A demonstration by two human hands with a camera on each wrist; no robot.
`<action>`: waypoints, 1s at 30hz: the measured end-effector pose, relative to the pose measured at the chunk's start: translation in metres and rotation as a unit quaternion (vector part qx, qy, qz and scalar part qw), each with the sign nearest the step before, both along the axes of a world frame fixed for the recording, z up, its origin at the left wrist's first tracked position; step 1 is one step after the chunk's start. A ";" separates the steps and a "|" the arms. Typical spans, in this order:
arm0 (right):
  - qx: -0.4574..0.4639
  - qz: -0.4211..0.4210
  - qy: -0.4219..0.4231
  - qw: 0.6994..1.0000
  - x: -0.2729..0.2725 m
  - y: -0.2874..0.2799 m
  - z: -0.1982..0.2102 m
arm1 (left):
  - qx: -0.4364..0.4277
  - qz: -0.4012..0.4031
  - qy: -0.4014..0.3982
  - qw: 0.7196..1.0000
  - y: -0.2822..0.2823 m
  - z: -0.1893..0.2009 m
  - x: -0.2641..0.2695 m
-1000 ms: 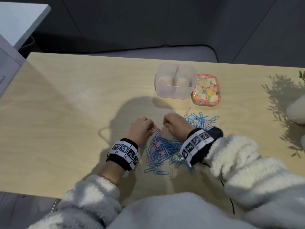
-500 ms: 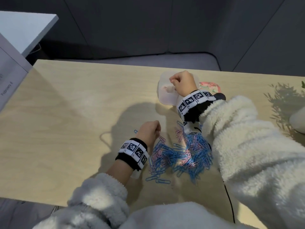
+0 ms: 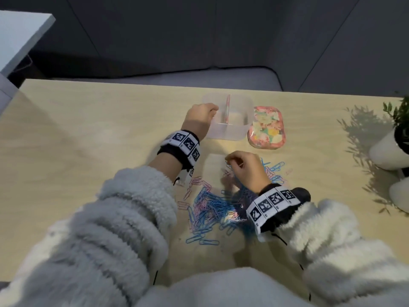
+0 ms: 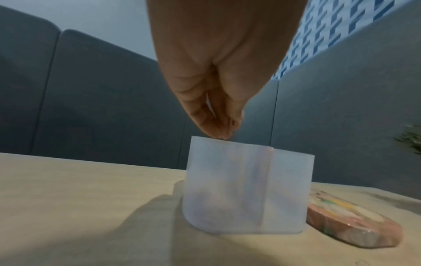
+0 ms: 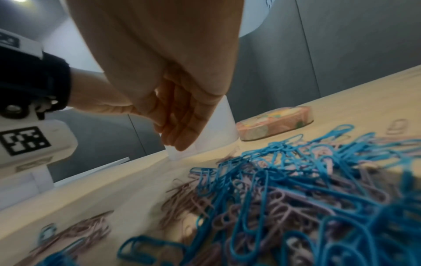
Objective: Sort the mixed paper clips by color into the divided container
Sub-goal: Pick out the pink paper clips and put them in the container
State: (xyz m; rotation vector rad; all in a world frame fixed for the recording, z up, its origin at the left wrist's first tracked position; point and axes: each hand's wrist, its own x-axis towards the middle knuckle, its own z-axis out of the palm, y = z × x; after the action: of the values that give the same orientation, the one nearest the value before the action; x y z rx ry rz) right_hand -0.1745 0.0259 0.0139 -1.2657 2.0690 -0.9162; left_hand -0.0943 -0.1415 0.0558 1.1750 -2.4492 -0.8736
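A heap of mixed blue and pink paper clips (image 3: 210, 209) (image 5: 296, 180) lies on the wooden table in front of me. Behind it stands the clear container (image 3: 241, 131) (image 4: 246, 189) with a middle divider (image 3: 228, 107). My left hand (image 3: 200, 117) (image 4: 224, 132) hovers at the rim of the left compartment, fingertips bunched in a pinch on what looks like a pink clip. My right hand (image 3: 240, 166) (image 5: 180, 133) hangs just above the far edge of the heap, fingers relaxed and together, holding nothing.
A floral lid (image 3: 266, 129) (image 4: 350, 225) (image 5: 273, 122) lies flat right of the container. White pots (image 3: 387, 154) with a plant stand at the table's right edge. A grey sofa runs behind the table. Loose pink clips (image 3: 194, 185) trail left of the heap.
My right hand has come back from the container to the heap. My left hand has left the heap and reached up to the container's left compartment.
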 end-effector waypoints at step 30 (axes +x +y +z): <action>0.107 0.240 0.165 0.951 0.060 -0.025 -0.022 | 0.091 0.057 -0.064 0.992 0.116 -0.068 0.153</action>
State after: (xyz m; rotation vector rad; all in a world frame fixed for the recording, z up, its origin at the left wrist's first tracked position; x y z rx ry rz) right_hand -0.1141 0.0012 -0.0081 -1.7813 1.8896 -0.2674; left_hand 0.0591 -0.0250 -0.0122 1.4614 -2.4131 -1.0351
